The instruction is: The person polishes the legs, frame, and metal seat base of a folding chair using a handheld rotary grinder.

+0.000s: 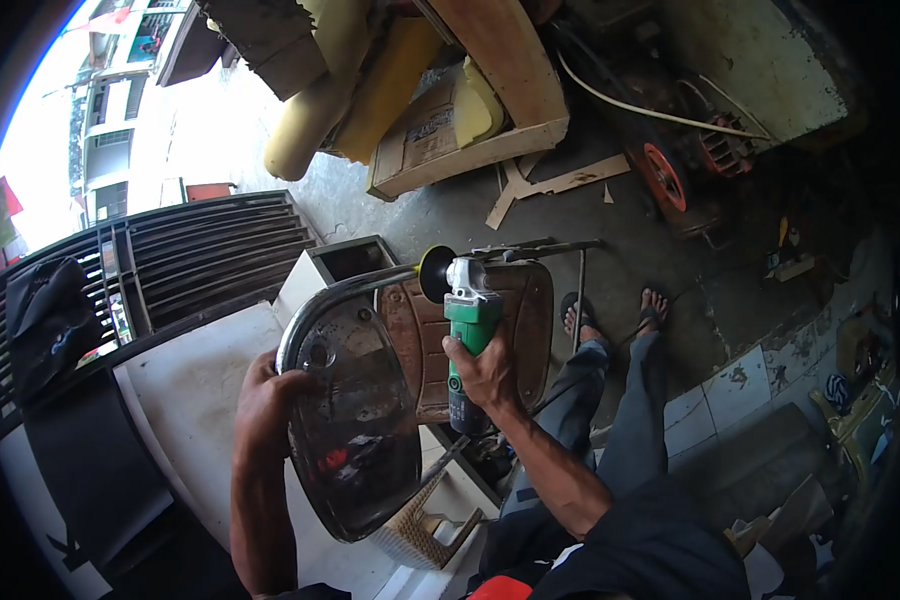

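Note:
A green angle grinder is gripped in my right hand, its fingers wrapped round the body. Its round yellow-edged disc meets or lies very close to the bent metal tube of a chair frame. My left hand holds that frame at its left side, beside a dark, shiny oval panel. Behind the grinder is a worn brown panel fixed to the same frame. The fingertips of my left hand are partly hidden by the frame.
Foam rolls and a wooden piece are piled at the top. A machine with a red wheel stands at the upper right. Black slatted metalwork and a white board lie left. My sandalled feet are on the floor.

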A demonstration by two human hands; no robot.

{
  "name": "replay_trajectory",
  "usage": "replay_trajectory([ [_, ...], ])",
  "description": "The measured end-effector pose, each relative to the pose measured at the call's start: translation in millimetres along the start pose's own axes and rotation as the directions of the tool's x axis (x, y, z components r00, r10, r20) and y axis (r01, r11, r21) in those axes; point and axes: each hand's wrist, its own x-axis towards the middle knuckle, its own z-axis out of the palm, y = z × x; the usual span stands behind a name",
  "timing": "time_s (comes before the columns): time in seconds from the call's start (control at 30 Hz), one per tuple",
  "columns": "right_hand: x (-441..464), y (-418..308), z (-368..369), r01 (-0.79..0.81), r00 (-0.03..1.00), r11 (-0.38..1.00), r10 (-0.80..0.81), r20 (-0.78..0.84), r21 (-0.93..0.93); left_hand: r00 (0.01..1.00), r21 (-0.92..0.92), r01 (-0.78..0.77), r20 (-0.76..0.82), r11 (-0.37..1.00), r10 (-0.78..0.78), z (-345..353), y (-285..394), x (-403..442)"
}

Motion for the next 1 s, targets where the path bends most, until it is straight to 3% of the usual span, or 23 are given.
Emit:
replay_trajectory([
  [0.03, 0.5, -3.7, -2.1, -0.009, 1.000, 1.000, 0.009, 0.003, 0.013, 0.994, -0.036, 0.012, 0.108, 0.999, -0.008, -2.6, -0.5, 4.2],
  [0.13, -12.6, -20.8, 7.4, 0.151, 0.987, 0.988, -0.149, 0.063, -0.034, 0.998, -0.086, 0.019, 0.060, 0.996, -0.014, -3.0, -6.3, 2.3],
  [0.17, -20.0, -43.7, 6.1, 0.025, 0.989, 0.998, -0.017, 0.145, -0.050, 0.997, -0.080, 0.037, 0.069, 0.996, -0.031, -4.3, -13.0, 2.4],
  [0.27, -29.5, -38.6, 21.0, 0.051, 0.990, 0.998, -0.046, 0.136, -0.038, 0.992, -0.165, 0.030, 0.129, 0.986, -0.009, -16.5, -27.8, 10.6],
  [0.33, -28.1, -24.9, 26.0, -0.115, 0.992, 0.991, 0.119, 0.052, -0.075, 0.992, -0.157, 0.033, 0.122, 0.987, -0.014, -25.4, -37.2, 17.1],
  [0.43, -17.8, 8.4, 24.2, -0.059, 0.997, 0.998, 0.058, -0.045, -0.020, 0.997, -0.176, 0.027, 0.080, 0.984, -0.013, -24.5, -35.2, 17.2],
  [0.47, -8.0, 24.7, 26.9, 0.055, 0.992, 0.998, -0.057, -0.111, -0.018, 0.997, -0.184, 0.028, 0.080, 0.983, -0.014, -20.2, -31.2, 15.3],
  [0.5, -4.7, 41.7, 24.2, 0.012, 0.990, 0.999, -0.006, -0.139, 0.039, 1.000, -0.145, 0.008, 0.006, 0.989, -0.007, -14.0, -26.7, 9.6],
  [0.57, 4.5, 52.9, 18.1, -0.243, 0.964, 0.960, 0.255, -0.075, 0.142, 0.997, -0.103, -0.006, -0.072, 0.995, -0.002, -11.3, -23.3, 6.2],
  [0.7, 16.8, 45.8, 9.4, -0.329, 0.935, 0.919, 0.349, -0.060, 0.215, 0.999, -0.096, -0.017, 0.032, 0.995, 0.020, -16.8, -26.6, 11.9],
  [0.77, 13.2, 54.9, 13.6, -0.300, 0.946, 0.929, 0.319, -0.054, 0.219, 0.996, -0.094, -0.015, 0.086, 0.995, 0.024, -20.2, -31.0, 13.8],
  [0.83, 1.2, 61.5, 27.3, -0.058, 0.992, 0.991, 0.071, -0.106, 0.125, 0.999, -0.122, -0.007, 0.039, 0.993, 0.012, -18.9, -34.3, 15.1],
  [0.87, -9.5, 32.4, 28.1, 0.031, 0.992, 0.999, -0.035, -0.120, -0.036, 0.999, -0.117, -0.005, 0.045, 0.993, 0.010, -17.7, -32.9, 14.1],
  [0.9, -20.1, 2.3, 29.0, -0.008, 0.999, 0.999, 0.010, -0.045, 0.036, 0.998, -0.139, -0.003, 0.064, 0.990, 0.012, -17.3, -29.8, 12.1],
  [1.0, -40.3, -3.3, 44.3, 0.064, 0.998, 0.998, -0.064, -0.014, -0.027, 0.997, -0.157, -0.006, 0.078, 0.988, 0.019, -15.7, -28.0, 8.8],
])
